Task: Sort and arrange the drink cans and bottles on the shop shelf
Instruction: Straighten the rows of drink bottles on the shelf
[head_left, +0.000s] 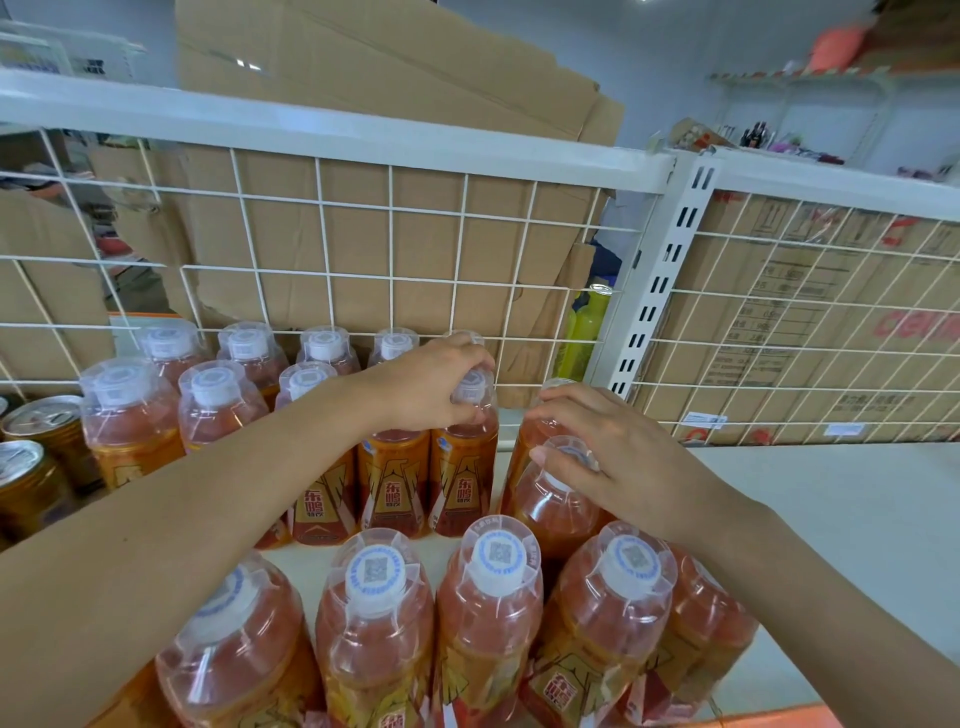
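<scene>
Dozens of upright bottles on your shelf, both hands on caps.
Your white shelf (831, 519) carries rows of orange bottles (376, 623), long axes vertical, caps up, with cans (47, 431) far left. Your left hand (431, 384) curls round the cap of the end bottle (462, 457); just beside it, your right hand (618, 452) grips the tops of two bottles (556, 514).
</scene>
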